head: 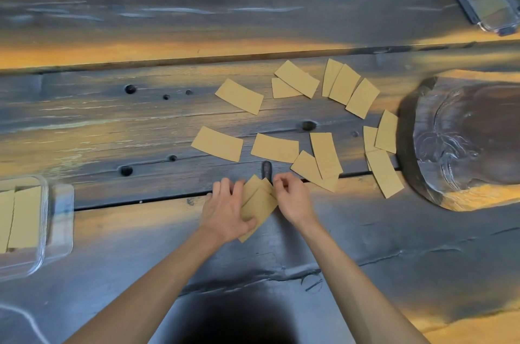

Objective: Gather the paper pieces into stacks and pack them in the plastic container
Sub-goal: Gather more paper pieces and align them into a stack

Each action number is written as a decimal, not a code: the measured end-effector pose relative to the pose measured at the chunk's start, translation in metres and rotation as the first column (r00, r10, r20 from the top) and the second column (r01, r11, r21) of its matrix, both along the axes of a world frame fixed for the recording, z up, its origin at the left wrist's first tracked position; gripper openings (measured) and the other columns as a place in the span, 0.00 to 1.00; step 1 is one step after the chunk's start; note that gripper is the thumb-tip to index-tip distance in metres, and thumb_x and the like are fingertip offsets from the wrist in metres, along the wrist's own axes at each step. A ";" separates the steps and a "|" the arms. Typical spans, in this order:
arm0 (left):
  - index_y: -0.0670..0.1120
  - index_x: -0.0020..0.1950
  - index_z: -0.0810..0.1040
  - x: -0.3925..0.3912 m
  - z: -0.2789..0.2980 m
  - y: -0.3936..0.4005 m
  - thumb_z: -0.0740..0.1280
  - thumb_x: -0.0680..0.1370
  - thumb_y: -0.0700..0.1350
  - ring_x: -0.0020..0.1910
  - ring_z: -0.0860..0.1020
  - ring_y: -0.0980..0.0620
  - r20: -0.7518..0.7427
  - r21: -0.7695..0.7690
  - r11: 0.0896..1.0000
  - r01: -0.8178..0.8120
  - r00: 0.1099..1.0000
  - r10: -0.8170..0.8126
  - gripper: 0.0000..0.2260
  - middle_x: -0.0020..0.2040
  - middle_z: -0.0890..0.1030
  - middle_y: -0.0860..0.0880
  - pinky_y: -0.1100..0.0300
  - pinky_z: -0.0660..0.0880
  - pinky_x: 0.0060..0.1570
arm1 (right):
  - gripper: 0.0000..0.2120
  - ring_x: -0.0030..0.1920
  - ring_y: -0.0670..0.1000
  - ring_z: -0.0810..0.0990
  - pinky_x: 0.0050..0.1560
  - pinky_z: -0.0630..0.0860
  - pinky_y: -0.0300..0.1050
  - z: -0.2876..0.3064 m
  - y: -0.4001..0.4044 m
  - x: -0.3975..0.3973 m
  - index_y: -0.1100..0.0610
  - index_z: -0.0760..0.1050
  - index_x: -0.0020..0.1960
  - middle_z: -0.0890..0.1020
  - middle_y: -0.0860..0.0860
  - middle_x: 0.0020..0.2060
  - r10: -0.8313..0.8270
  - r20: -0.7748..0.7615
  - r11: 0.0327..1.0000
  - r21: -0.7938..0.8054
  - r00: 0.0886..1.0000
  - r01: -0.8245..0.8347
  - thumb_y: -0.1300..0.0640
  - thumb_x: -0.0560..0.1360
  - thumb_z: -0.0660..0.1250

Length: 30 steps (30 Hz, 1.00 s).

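A small fanned bunch of tan paper pieces (257,201) sits between my hands near the table's middle front. My left hand (226,208) grips the bunch from its left side, thumb under its lower edge. My right hand (291,197) pinches its upper right corner with curled fingers. Several loose tan paper pieces (274,148) lie scattered beyond my hands and to the right, some overlapping. A clear plastic container (42,227) at the left edge holds stacked paper pieces (25,217).
The wooden table (140,124) has knot holes and a gap between planks. A clear container lid (488,1) lies at the far right corner. A dark round carved wooden slab (464,143) sits at the right, touching some papers.
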<state>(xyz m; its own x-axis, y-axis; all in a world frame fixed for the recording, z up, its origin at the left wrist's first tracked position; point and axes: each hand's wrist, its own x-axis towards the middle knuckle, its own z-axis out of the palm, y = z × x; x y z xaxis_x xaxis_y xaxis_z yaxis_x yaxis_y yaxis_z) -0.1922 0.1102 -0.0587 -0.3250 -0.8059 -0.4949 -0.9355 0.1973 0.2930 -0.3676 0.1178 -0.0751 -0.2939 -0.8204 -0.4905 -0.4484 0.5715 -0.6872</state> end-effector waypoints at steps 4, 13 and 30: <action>0.51 0.68 0.62 -0.006 -0.003 0.005 0.72 0.64 0.64 0.59 0.65 0.47 -0.012 -0.016 0.999 -0.041 0.999 0.041 0.38 0.59 0.66 0.48 0.53 0.72 0.56 | 0.14 0.53 0.51 0.81 0.58 0.78 0.47 0.000 0.004 0.006 0.57 0.78 0.63 0.80 0.53 0.55 0.071 -0.058 0.997 0.035 0.996 -0.069 0.56 0.80 0.67; 0.48 0.61 0.63 -0.017 0.003 -0.002 0.73 0.69 0.47 0.59 0.68 0.46 -0.119 0.065 0.998 -0.014 0.993 0.021 0.26 0.58 0.69 0.47 0.54 0.72 0.52 | 0.12 0.46 0.46 0.81 0.56 0.79 0.44 0.005 0.007 0.011 0.55 0.80 0.62 0.84 0.50 0.51 0.016 0.064 1.000 0.019 0.998 -0.017 0.56 0.79 0.67; 0.52 0.57 0.79 0.013 0.020 0.006 0.69 0.74 0.44 0.53 0.80 0.45 -0.261 -0.081 0.994 -0.074 0.964 0.050 0.12 0.52 0.83 0.50 0.55 0.74 0.41 | 0.16 0.35 0.44 0.83 0.44 0.84 0.45 0.020 0.035 0.040 0.49 0.79 0.42 0.84 0.44 0.36 -0.037 0.317 0.998 -0.036 0.948 0.051 0.36 0.70 0.73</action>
<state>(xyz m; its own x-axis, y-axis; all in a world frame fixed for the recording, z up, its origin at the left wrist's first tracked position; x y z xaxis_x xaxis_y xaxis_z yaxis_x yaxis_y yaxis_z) -0.1790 0.1165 -0.0386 -0.3803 -0.8657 -0.3255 -0.8414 0.1777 0.5104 -0.3271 0.1528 -0.0546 -0.1658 -0.8328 -0.5282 -0.1789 0.5521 -0.8144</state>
